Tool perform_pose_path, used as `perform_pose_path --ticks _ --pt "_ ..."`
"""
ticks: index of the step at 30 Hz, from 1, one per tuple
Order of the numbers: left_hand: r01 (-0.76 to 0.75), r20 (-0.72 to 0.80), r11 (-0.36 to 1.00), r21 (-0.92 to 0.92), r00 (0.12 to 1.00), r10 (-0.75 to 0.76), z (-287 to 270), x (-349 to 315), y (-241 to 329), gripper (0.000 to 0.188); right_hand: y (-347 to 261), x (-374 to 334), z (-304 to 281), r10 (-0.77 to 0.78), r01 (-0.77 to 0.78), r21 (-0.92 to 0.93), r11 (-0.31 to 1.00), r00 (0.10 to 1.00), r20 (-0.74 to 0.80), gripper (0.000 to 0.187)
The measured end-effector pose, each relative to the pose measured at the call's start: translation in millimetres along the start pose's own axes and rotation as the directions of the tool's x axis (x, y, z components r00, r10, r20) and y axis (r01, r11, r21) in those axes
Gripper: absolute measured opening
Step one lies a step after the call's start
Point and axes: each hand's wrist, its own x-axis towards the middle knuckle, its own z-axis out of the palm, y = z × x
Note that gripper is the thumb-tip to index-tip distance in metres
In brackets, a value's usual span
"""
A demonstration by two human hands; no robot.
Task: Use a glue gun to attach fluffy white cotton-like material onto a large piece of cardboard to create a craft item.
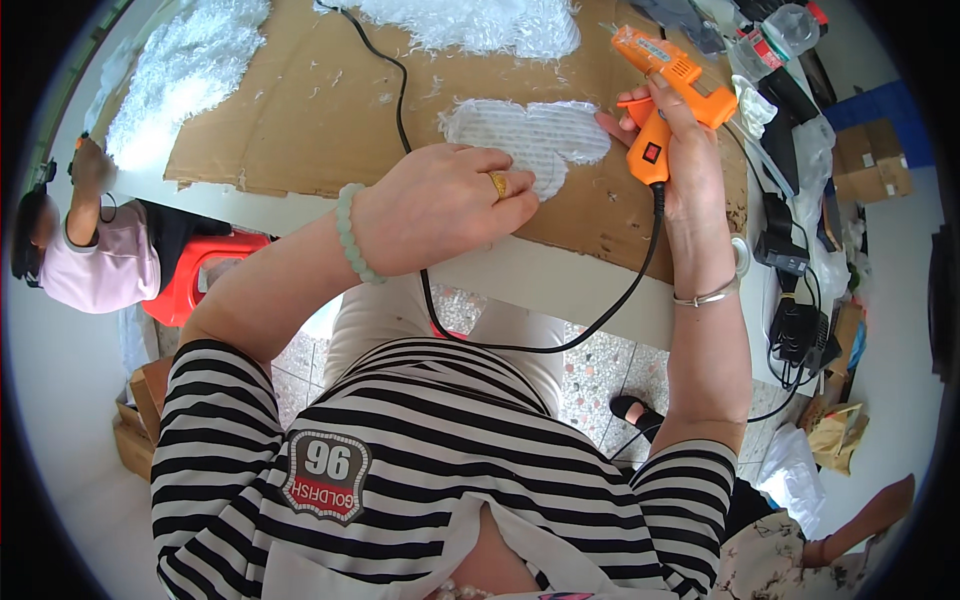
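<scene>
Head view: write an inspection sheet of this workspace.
Surface: brown flat cardboard sheet on a white table.
Work things: orange plastic glue gun; white ridged fabric piece with rounded lobes.
Clutter: white shaggy fabric; clear plastic bottle.
Grips: right grip holds the glue gun; left grip overlaps the fabric piece, contact unclear.
Cables: black cable from the glue gun loops past the table's near edge.
Surroundings: person in a pink top, left; brown cardboard box, right.

From where I stand, the orange glue gun (683, 70) is up off the cardboard (300, 120), gripped in the right hand (690, 150), nozzle pointing away from the wearer and a little left, red switch (652, 152) showing on its handle, black cord (540, 351) sagging below. The white piece (540, 135), ribbed, lobed and fuzzy-edged, lies flat on the cardboard, near edge partly hidden by the left hand (435, 205).
</scene>
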Motion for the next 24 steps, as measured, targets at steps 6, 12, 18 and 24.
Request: perform_pose_path --ticks 6,12,18,24 --pt "-0.014 0.029 1.000 -0.018 0.999 0.015 -2.3 -2.0 -5.1 0.019 -1.7 0.8 -2.7 0.001 -0.002 0.013 1.000 0.999 0.037 0.022" --pt "-0.022 0.029 0.998 -0.053 0.999 0.024 -4.8 -1.6 -8.3 0.019 -1.8 0.2 -2.9 -0.012 0.012 0.018 1.000 0.999 0.034 0.023" --pt "-0.013 0.035 0.999 -0.052 0.999 0.015 -4.7 -0.8 -8.1 0.019 -5.7 -2.4 -0.5 -0.049 0.049 -0.023 0.999 0.998 0.026 0.024" --pt "-0.021 0.033 0.998 -0.052 0.999 0.023 -4.6 -0.1 -8.3 0.017 -6.6 -6.6 -1.0 -0.080 0.067 0.085 0.994 0.984 0.161 0.025"
